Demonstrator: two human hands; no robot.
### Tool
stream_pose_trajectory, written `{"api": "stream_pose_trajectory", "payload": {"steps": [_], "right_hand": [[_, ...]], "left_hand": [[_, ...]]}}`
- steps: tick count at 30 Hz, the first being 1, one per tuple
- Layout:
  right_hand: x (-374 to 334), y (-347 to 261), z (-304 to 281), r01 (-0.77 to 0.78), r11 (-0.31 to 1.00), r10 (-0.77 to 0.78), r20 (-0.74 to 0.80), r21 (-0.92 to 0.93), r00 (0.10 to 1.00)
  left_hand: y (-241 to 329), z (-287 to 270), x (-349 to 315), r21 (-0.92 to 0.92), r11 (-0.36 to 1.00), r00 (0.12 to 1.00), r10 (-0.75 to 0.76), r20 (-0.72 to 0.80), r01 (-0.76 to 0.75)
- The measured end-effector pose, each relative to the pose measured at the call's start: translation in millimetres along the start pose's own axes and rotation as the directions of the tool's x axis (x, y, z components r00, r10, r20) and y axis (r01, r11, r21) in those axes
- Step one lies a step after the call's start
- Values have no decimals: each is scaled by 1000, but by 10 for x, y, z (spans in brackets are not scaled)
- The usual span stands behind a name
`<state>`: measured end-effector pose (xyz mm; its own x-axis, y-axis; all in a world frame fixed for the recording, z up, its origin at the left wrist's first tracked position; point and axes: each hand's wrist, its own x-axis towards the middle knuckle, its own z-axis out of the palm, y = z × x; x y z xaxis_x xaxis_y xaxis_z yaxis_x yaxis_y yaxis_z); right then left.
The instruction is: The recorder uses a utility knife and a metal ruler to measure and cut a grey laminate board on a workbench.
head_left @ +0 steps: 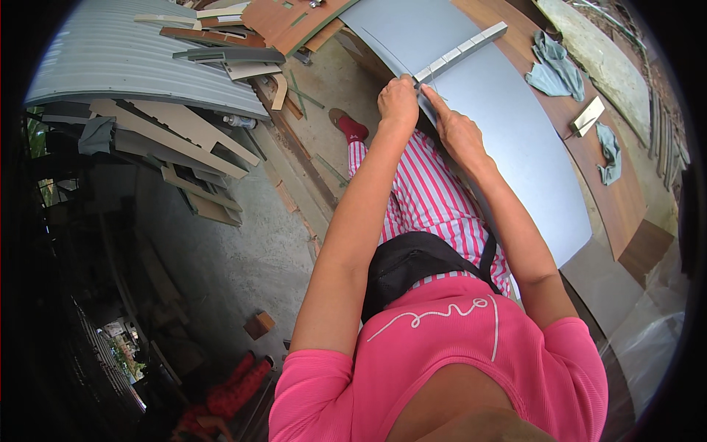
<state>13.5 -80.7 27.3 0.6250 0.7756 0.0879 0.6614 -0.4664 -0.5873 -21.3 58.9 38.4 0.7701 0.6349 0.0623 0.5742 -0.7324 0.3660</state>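
Note:
A long pale grey-blue panel (508, 140) lies on the bench in front of me. Across it rests a straight silvery metal bar (462, 51) with marks along its length. My left hand (398, 102) is closed at the panel's left edge, beside the bar's near end. What its fingers hold is hidden. Close by on the right, my right hand (458, 131) has its index finger reaching toward that same bar end, with the other fingers curled under. A small dark bit shows by the fingertip, too small to name.
Grey-blue rags (556, 66) and a small pale block (588, 116) lie on the brown board (582, 169) to the right. Cut board strips (184, 140) are piled at left, with a bottle (241, 121) beside them. A wooden block (259, 325) sits on the concrete floor.

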Motion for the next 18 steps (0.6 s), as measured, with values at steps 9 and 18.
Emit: {"api": "stream_pose_trajectory", "payload": {"steps": [9, 18], "right_hand": [[-865, 164, -249, -48, 996, 54, 79, -77, 995], [9, 4, -32, -26, 999, 27, 36, -27, 999]], "left_hand": [[-81, -12, 14, -20, 1000, 1000, 14, 0, -14], [-28, 50, 18, -7, 1000, 999, 20, -25, -20]]}}
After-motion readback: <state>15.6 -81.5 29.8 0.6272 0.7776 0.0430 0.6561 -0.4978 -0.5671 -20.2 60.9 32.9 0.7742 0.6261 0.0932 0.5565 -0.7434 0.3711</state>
